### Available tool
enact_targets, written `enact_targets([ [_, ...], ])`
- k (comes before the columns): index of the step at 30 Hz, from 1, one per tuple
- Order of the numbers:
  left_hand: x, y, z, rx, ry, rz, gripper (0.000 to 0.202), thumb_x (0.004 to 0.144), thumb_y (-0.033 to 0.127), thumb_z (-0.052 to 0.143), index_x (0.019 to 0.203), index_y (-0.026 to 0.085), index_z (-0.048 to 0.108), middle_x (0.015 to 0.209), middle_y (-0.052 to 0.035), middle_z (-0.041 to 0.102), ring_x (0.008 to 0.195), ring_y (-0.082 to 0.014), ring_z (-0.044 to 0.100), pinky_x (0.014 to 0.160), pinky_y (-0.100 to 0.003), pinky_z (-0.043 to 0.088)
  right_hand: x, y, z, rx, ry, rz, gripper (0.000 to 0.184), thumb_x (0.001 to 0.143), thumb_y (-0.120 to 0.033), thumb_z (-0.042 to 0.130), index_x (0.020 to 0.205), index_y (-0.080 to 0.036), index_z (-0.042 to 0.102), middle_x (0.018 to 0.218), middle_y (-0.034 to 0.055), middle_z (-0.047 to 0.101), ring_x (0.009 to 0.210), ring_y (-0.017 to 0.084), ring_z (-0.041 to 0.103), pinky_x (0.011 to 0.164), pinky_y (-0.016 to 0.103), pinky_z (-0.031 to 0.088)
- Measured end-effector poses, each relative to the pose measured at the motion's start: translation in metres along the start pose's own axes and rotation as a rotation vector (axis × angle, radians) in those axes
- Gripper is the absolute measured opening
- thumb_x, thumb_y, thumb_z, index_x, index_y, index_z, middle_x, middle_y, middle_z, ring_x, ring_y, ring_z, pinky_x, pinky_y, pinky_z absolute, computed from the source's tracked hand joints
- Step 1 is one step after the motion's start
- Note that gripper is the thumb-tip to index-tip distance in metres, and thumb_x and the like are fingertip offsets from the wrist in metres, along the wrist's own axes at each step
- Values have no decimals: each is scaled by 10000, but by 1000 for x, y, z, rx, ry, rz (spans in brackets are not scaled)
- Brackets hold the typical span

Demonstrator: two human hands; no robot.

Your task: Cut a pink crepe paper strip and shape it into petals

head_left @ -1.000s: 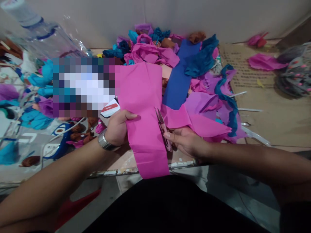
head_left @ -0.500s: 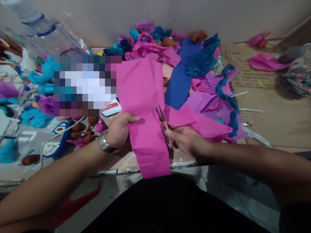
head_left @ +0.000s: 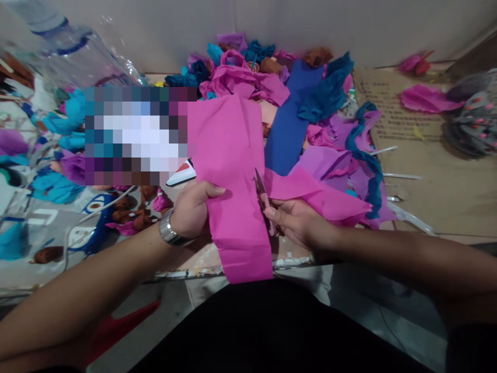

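Observation:
A long strip of pink crepe paper (head_left: 233,181) runs from the pile down toward my lap. My left hand (head_left: 192,210), with a metal watch on the wrist, pinches the strip's left edge, thumb on top. Small scissors (head_left: 263,199) are gripped in my right hand (head_left: 297,223), their blades cutting along the strip's right edge. A cut pink piece (head_left: 318,199) spreads to the right over that hand.
A heap of pink, purple, blue and teal paper scraps (head_left: 279,88) lies beyond the hands. A clear plastic bottle (head_left: 73,52) stands at the upper left. Brown cardboard (head_left: 427,171) with wire stems (head_left: 399,176) covers the right side. Finished paper flowers (head_left: 58,181) lie at the left.
The scissors have advanced a little up the strip's right edge, lengthening the cut. My left hand keeps its grip and has shifted slightly right.

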State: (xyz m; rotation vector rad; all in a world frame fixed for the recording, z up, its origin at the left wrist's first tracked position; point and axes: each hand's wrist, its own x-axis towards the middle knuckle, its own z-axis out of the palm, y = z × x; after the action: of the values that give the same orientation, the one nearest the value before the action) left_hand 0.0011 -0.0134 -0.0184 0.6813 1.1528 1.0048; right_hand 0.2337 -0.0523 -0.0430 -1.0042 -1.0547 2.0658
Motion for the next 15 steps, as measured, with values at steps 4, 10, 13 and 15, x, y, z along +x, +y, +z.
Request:
enact_targets([
  [4,-5,0,5,-2,0,17,122,673,231,748,783,195,710,940,-97,767,1019,-379,726,996,-586,564,1,2,-1,-15,1,-11,385,924,-552,756,964,-173,705,742,-16,601,668,119,537,653,289,435],
  [10,-10,3,13,-35,8,5,169,646,187,723,812,208,751,917,-71,785,1022,-381,723,990,-582,589,4,3,4,119,19,-30,377,872,-522,820,902,-160,719,739,-20,610,645,96,513,639,270,422],
  [13,-10,3,14,-29,40,-10,143,637,183,735,780,190,739,938,-89,787,1049,-404,722,1000,-599,586,5,3,6,175,27,-21,373,841,-502,855,905,-153,739,741,-20,621,644,90,516,644,263,425],
  [15,-10,3,14,-26,54,-16,141,641,179,741,782,184,735,947,-97,790,1095,-421,714,1017,-610,582,5,4,6,202,38,-7,370,817,-488,878,915,-156,750,744,-20,629,655,94,522,652,265,435],
])
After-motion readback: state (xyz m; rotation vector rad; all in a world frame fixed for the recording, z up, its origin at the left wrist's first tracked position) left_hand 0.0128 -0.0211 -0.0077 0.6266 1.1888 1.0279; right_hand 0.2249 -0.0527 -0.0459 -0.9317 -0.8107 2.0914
